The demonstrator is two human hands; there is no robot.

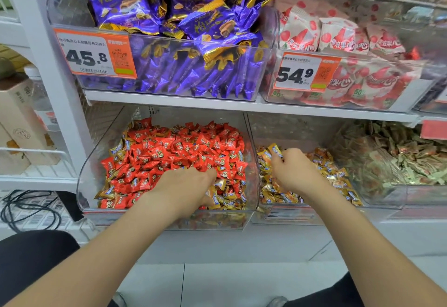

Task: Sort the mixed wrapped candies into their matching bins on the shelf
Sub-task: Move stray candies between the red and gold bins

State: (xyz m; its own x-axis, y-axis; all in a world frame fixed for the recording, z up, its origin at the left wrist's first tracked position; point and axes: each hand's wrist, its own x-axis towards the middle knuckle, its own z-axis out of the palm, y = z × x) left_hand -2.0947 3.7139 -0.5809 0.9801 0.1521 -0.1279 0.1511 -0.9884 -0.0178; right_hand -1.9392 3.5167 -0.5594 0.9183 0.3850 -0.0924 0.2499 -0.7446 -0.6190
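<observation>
Left hand (186,185): palm down at the front of the left bin (92,161), fingertips buried where stray gold candies (227,197) lie mixed under the red candies (181,147). Cannot tell whether it has hold of anything; the fingers are hidden.

Right hand (294,172): over the right bin (290,217), fingers curled, apparently pinching one gold candy (275,150) that stands up at the fingertips above the gold heap (338,176).

Judgement: transfer step, gold strays going from the red bin to the gold one. Many strays remain along the front and left edge.

Risks:
- Blind grab with the buried left hand could lift a red wrapper along with the gold.
- Red pile is heaped high; raking the front could spill pieces over the low lip.

Farther back, purple packets (193,28) fill the bin on the shelf above.
</observation>
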